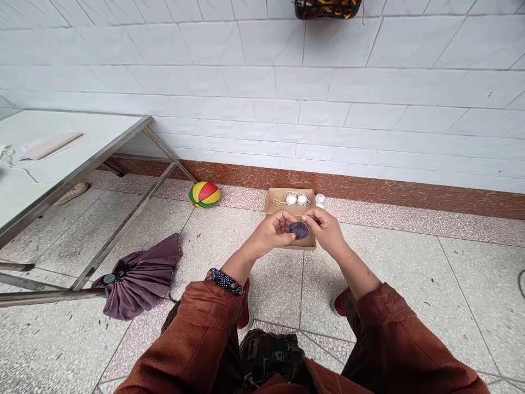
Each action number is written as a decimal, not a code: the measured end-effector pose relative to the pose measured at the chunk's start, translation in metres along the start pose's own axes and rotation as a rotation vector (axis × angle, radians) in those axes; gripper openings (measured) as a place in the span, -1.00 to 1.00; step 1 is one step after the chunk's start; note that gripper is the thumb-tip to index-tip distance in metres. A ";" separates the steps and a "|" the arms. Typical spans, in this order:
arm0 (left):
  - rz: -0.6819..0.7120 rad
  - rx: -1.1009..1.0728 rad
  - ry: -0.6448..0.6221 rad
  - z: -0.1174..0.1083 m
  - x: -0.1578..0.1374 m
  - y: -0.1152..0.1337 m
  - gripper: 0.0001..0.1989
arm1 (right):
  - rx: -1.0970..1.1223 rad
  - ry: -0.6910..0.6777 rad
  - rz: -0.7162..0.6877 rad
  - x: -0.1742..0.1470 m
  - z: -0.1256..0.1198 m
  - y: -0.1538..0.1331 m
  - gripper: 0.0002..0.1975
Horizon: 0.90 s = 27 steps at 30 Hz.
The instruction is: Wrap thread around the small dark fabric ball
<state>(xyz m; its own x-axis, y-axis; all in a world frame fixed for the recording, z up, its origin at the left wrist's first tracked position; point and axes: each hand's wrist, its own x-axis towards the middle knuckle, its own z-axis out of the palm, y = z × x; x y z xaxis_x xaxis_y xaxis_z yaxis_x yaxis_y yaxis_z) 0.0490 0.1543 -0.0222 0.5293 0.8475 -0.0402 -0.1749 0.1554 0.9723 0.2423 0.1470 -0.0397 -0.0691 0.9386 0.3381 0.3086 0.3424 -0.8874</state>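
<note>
Rust-brn jacket slvs (414,334), creased, wide cuffs. Dk band (225,280) w/ small multicol. pattern showing past L cuff. Trousers (356,320) v. dk; shoes (246,311) red, L one w/ pale sole edge.

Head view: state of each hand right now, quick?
Left hand: closed, holding the dark yarn ball.
Right hand: thumb and fingers pinched together beside the ball; can't tell whether they grip anything.
</note>
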 end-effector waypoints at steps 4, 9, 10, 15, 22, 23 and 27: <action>0.080 -0.177 0.106 -0.003 0.001 0.000 -0.62 | -0.065 -0.086 0.018 -0.004 0.007 0.003 -0.83; 0.120 -0.113 0.338 -0.007 0.008 -0.003 -0.68 | -0.087 -0.274 -0.112 -0.010 0.010 -0.007 -0.85; 0.111 -0.052 0.368 -0.007 0.009 -0.003 -0.68 | -0.075 -0.283 -0.132 -0.010 0.009 -0.010 -0.85; -0.002 0.163 0.239 -0.003 0.006 -0.003 -0.69 | -0.026 -0.157 -0.126 -0.006 0.001 -0.012 -0.85; -0.055 -0.139 -0.020 0.000 -0.002 0.002 -0.67 | -0.013 -0.037 -0.002 -0.003 0.006 0.004 -0.81; -0.043 -0.195 0.015 -0.001 -0.002 0.002 -0.67 | -0.016 -0.048 0.007 -0.004 0.008 0.004 -0.81; 0.006 -0.283 0.187 -0.005 0.003 0.001 -0.69 | -0.080 -0.105 -0.018 -0.007 0.010 0.002 -0.86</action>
<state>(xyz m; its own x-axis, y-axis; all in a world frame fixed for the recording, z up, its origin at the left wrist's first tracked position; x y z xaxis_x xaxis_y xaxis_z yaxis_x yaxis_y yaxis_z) 0.0467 0.1597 -0.0222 0.3708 0.9232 -0.1015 -0.4147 0.2623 0.8713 0.2340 0.1418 -0.0467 -0.1730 0.9332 0.3150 0.3807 0.3584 -0.8524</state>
